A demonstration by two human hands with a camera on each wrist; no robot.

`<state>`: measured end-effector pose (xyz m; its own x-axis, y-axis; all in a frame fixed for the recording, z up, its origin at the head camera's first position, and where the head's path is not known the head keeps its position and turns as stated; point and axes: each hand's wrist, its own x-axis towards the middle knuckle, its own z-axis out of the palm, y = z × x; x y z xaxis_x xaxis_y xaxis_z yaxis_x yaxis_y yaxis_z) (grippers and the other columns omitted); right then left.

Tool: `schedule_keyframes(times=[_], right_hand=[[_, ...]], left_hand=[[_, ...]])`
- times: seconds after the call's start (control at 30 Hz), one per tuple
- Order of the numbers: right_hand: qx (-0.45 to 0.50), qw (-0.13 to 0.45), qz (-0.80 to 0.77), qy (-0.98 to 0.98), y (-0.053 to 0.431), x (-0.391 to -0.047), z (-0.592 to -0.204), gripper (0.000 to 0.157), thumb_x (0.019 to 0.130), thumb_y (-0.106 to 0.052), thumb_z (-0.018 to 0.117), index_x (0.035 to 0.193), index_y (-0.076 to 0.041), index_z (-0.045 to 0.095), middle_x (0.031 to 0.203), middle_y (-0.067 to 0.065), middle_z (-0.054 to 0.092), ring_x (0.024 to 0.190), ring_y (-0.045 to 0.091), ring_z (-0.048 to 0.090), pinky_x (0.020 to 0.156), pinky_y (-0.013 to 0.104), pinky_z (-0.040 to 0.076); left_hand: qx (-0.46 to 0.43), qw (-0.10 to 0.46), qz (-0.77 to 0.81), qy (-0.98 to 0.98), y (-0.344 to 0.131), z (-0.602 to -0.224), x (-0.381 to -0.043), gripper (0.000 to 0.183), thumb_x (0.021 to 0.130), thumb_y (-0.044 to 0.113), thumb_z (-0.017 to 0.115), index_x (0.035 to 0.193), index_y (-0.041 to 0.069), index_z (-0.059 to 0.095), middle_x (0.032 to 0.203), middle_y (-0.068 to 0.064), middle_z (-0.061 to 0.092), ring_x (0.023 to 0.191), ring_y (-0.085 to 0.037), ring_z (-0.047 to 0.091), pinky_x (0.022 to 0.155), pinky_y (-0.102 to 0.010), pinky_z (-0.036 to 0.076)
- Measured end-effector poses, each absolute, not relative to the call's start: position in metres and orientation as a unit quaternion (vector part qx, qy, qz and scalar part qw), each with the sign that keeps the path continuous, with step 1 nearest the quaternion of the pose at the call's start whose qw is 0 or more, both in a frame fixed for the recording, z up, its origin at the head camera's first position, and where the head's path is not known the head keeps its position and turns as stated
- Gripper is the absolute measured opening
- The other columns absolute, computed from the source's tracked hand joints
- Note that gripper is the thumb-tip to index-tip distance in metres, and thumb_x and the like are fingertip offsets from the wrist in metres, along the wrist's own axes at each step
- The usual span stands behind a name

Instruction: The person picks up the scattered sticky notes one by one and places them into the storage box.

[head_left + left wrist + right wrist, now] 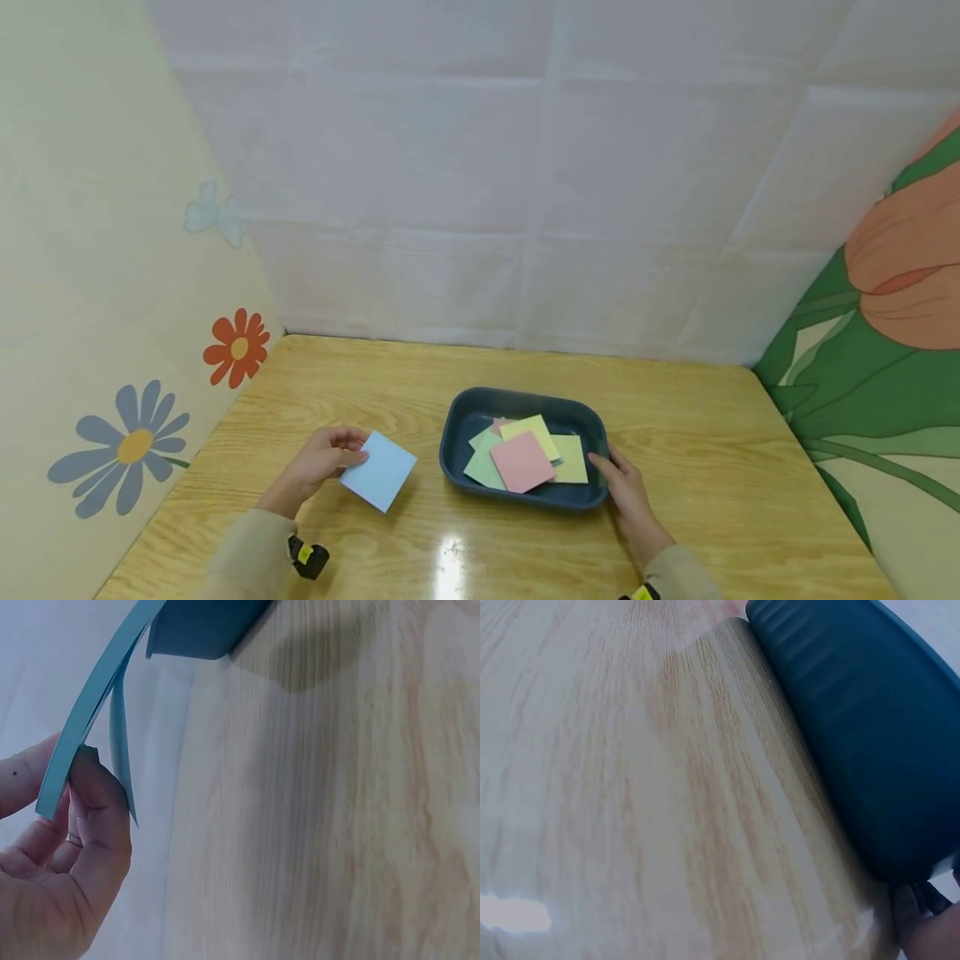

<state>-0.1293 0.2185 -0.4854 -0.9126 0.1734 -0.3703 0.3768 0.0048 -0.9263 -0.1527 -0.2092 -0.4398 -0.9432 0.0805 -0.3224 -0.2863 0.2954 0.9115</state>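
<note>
My left hand [322, 460] pinches a light blue pad of sticky notes [378, 471] between thumb and fingers, held over the table left of a dark blue tray [480, 410]. In the left wrist view the pad [84, 712] appears edge-on, slightly bent, and a loose flap [120, 742] hangs away from its underside. Gripping the tray's right end is my right hand [628, 497], thumb over the rim and fingers outside. Inside the tray, a pink pad [522, 462] lies on top of green notes [483, 467] and yellow notes [572, 460], overlapping in a loose pile.
The tray stands on a wood-grain table [360, 383] with a bright light reflection near its front. A white cloth [420, 167] hangs behind the table's back edge. Flower-patterned panels rise at the left [135, 333] and right [900, 333].
</note>
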Motion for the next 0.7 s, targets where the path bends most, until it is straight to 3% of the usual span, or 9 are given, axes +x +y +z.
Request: schedule_keyframes(times=[0.7], right_hand=[[0.188, 0.070, -0.687, 0.698, 0.218, -0.130, -0.485, 0.067, 0.092, -0.024, 0.055, 0.144, 0.001, 0.021, 0.147, 0.025, 0.020, 0.134, 0.038, 0.018, 0.108, 0.049, 0.021]], left_hand=[[-0.031, 0.153, 0.622, 0.767, -0.181, -0.435, -0.165, 0.028, 0.081, -0.004, 0.062, 0.107, -0.012, 0.056, 0.084, -0.007, 0.057, 0.072, -0.016, 0.057, 0.060, -0.029, 0.051]])
